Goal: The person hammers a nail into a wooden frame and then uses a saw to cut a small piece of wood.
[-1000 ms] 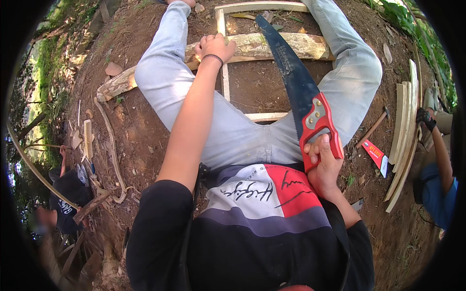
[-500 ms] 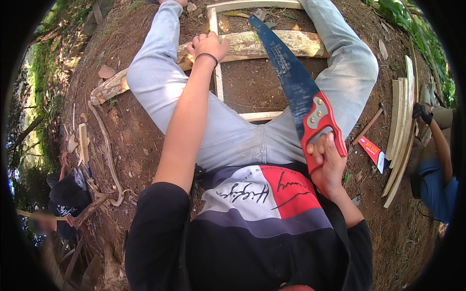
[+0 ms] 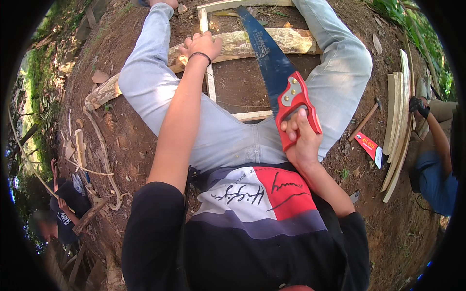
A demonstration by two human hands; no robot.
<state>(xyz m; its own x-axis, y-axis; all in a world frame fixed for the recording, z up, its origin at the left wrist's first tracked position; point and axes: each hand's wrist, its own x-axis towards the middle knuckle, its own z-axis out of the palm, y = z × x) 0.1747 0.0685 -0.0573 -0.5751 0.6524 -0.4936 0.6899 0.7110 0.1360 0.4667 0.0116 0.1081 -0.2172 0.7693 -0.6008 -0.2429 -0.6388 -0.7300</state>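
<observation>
My right hand (image 3: pixel 303 136) is wrapped round the red handle of a hand saw (image 3: pixel 274 63). The saw's dark blue blade points away from me, over my lap, with its tip near the far wooden strip. My left hand (image 3: pixel 201 47) is curled over a pale wooden strip of a frame (image 3: pixel 210 82), where that strip meets a peeled log (image 3: pixel 286 41). The log lies across the ground between and under my bent legs. My left fingertips are partly hidden behind the knuckles. The blade looks raised above the log; whether it touches the wood I cannot tell.
On the right lie a hammer (image 3: pixel 364 119), a red-and-white card sleeve (image 3: pixel 370 146) and several long wooden strips (image 3: pixel 400 116). A gloved co-worker (image 3: pixel 432 145) is beyond them. Another person (image 3: pixel 68 208) at left handles a thin stick. A crooked branch (image 3: pixel 104 140) lies nearby.
My right hand has moved the saw forward and a little left. My left hand keeps its place on the strip. At left, the other person's stick has swung to a steeper angle.
</observation>
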